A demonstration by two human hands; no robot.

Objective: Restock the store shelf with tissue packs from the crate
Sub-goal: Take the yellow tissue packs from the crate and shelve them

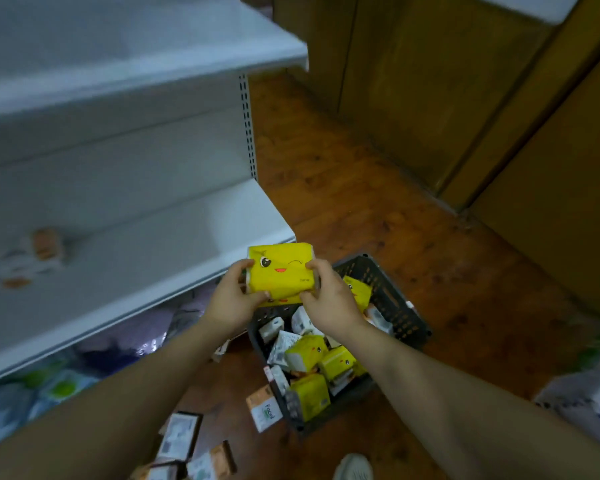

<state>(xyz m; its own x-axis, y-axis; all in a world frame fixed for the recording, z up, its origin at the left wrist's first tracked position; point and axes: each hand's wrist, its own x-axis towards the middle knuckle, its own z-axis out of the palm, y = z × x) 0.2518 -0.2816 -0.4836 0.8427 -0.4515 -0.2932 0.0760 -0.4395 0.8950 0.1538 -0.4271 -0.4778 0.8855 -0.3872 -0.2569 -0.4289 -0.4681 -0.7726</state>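
Head view: your left hand and right hand each grip one end of a yellow pack, fingers curled round it, above the crate and beside the shelf edge. Crate holds yellow and white crate packs. Around: loose packs on the floor, blurred packs on the shelf, your shoe.

A yellow tissue pack with a winking face is being held level just above the dark slatted crate, beside the white shelf edge. More yellow and white packs are lying jumbled inside the crate.
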